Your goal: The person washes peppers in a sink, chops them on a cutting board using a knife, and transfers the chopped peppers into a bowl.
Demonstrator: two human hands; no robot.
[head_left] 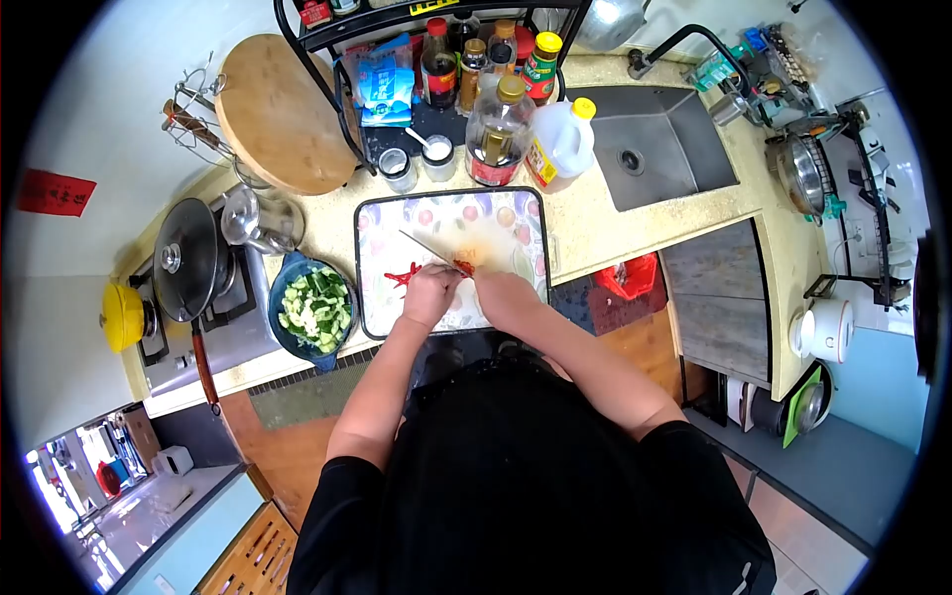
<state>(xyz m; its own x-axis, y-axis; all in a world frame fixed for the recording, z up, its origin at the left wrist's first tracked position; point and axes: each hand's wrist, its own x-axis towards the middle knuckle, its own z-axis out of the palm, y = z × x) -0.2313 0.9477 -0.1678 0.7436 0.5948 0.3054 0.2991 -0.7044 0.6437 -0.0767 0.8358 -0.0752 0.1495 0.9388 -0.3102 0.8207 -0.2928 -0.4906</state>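
Observation:
A patterned cutting board (382, 223) with a dark rim lies in front of me. Over its middle, my right hand (504, 297) is closed around a knife (424, 246), whose blade points up and to the left; the handle is hidden in the grip. Close beside it, my left hand (433, 294) has its fingers pressed together on red chili pepper at the blade. Chopped red bits (464, 267) show by the fingertips. More red chili (403, 275) lies to the left of my left hand. A blue bowl (275, 312) of cut cucumber (315, 307) stands left of the board.
A lidded wok (188, 253) sits on the stove at left, near a metal pot (263, 220). Behind the board stand two small jars (397, 171), a large bottle (499, 129) and a white jug (562, 144). The sink (659, 139) is at right, a red bin (630, 276) below the counter.

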